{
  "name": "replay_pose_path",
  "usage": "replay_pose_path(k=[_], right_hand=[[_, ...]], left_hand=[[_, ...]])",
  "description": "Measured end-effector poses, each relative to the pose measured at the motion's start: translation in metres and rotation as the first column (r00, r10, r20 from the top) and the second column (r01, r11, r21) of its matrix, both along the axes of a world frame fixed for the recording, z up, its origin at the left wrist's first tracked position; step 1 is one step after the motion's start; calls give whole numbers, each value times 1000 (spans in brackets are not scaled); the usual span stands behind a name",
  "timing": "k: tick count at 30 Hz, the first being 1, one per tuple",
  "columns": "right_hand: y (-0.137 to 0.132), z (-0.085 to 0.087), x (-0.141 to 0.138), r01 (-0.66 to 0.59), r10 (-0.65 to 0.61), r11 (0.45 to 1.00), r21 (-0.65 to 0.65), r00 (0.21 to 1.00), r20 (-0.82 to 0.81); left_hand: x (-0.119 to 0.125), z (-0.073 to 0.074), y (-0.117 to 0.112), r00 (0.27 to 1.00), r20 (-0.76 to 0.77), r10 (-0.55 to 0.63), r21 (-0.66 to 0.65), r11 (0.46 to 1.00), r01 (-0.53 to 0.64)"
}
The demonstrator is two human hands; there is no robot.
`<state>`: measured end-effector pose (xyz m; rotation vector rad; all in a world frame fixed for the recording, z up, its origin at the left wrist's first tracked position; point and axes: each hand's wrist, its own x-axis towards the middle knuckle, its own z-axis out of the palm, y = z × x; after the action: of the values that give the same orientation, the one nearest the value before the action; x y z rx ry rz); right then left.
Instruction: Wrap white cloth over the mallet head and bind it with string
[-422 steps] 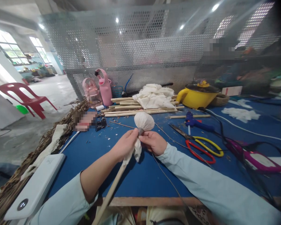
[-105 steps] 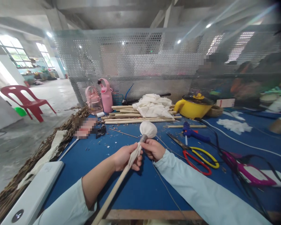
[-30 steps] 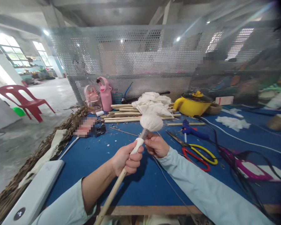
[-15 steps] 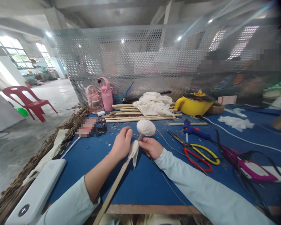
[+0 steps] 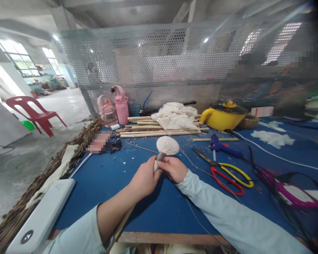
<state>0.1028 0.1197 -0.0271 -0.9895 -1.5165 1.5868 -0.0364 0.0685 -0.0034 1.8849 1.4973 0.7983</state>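
Note:
A white cloth-covered ball (image 5: 167, 145), pleated toward its neck, tops a pale wooden stick (image 5: 124, 219) that slants down to the front edge. Grey binding (image 5: 161, 155) wraps the neck below the ball. My left hand (image 5: 145, 178) is closed round the stick and the gathered cloth just under that binding, hiding most of the cloth tail. My right hand (image 5: 175, 168) pinches at the neck from the right, thumb against the binding. From beneath it a thin grey cord (image 5: 192, 208) trails toward the table's front; whether the fingers grip this cord is hidden.
Scissors (image 5: 228, 173) with red and yellow handles lie to the right, beside a blue glue gun (image 5: 225, 147). Behind are wooden sticks (image 5: 159, 134), white cloth (image 5: 175, 115), a yellow pot (image 5: 225, 118) and pink bottles (image 5: 122, 109). A white device (image 5: 45, 215) borders the left.
My left hand has moved right and closed round the cloth tail and stick, covering what hung loose. The right hand stays at the neck. The view has shifted slightly.

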Motion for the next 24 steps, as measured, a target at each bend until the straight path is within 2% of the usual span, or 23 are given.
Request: replay_pose_path(k=[3, 6, 10, 13, 16, 20, 22, 24], right_hand=[[0, 2, 0, 15, -14, 999, 45, 1000, -20], [-1, 4, -1, 33, -34, 996, 88, 999, 14], [-9, 15, 0, 159, -188, 958, 237, 977, 103], [-15, 28, 3, 187, -223, 932, 312, 971, 83], [-17, 34, 5, 177, -200, 943, 281, 978, 55], [-11, 27, 4, 102, -97, 983, 150, 995, -38], [-8, 21, 4, 75, -68, 995, 69, 992, -106], [-6, 19, 4, 52, -50, 999, 9, 987, -154]], left_hand=[[1, 3, -5, 987, -132, 89, -13, 996, -91], [0, 4, -6, 982, -155, 110, -11, 994, -113], [-6, 5, -1, 992, -62, 110, 41, 993, -107], [-9, 8, 1, 996, 61, 72, 41, 996, -74], [-9, 13, 0, 990, 134, 52, 35, 998, -57], [-7, 16, -1, 965, 256, 57, -22, 998, -53], [-6, 16, -1, 907, 419, 30, -143, 989, 33], [-5, 18, -1, 799, 601, 22, -273, 945, 179]])
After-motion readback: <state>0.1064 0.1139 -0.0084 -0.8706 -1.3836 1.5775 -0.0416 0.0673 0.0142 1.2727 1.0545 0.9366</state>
